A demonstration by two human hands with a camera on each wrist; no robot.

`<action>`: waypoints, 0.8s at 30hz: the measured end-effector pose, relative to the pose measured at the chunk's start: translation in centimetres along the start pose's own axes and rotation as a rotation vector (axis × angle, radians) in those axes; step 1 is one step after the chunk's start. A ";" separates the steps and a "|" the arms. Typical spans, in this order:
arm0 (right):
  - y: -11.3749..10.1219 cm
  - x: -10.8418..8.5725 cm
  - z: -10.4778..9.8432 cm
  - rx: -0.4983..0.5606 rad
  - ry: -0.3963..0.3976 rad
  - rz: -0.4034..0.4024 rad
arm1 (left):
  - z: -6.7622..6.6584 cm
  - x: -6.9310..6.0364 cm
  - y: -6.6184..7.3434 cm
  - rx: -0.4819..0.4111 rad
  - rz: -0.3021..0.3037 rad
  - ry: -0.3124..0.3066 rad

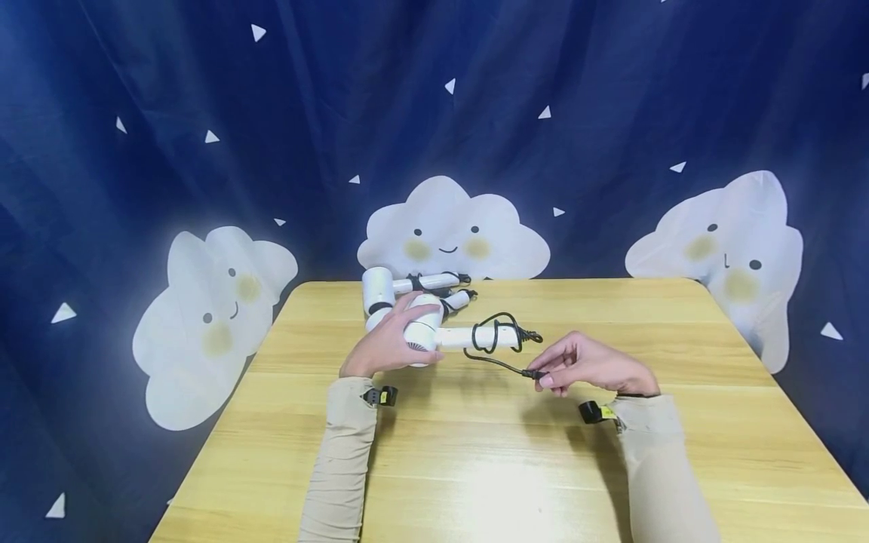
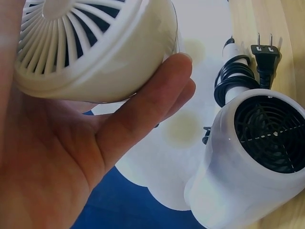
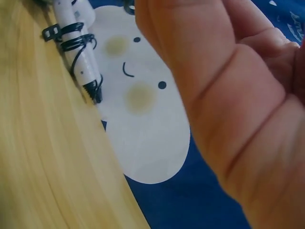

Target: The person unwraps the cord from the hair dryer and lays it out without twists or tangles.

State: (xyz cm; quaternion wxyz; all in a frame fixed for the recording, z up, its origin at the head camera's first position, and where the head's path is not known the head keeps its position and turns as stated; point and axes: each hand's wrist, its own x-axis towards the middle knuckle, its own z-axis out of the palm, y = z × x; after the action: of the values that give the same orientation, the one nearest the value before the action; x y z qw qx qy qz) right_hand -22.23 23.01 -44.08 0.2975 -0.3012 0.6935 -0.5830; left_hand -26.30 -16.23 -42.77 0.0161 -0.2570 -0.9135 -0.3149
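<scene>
Toward the far edge of the tabletop (image 1: 434, 460), a hair dryer (image 1: 458, 337) is gripped by the left hand (image 1: 388, 343), the right hand (image 1: 585, 363) pinching its cord (image 1: 498, 363) by the plug (image 1: 532, 373), apparently arranging it, which next needs light tension.

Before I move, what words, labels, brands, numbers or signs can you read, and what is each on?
None can be read.
White script on the blue curtain, right wrist view: too blurred.
Yellow patches on the wrist cameras: too small.
Held hair dryer: no lettering shows.
Pinched plug: too small to tell.
</scene>
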 end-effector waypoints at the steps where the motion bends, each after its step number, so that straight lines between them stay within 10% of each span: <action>1: 0.0 0.1 0.0 -0.001 -0.007 0.003 | 0.0 0.0 0.0 0.002 0.001 0.000; 13: 1.7 1.0 0.0 0.018 0.022 0.085 | -0.3 -0.1 0.1 0.005 0.003 -0.011; 24: 2.8 1.3 -0.4 0.131 0.237 0.218 | -0.2 -0.1 0.5 -0.022 0.021 -0.020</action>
State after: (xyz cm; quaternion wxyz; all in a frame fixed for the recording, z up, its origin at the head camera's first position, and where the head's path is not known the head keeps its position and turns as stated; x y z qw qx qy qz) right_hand -23.57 22.73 -46.85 0.2944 -0.1333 0.7128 -0.6225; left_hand -26.03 -16.07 -42.31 0.0074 -0.2696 -0.9075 -0.3221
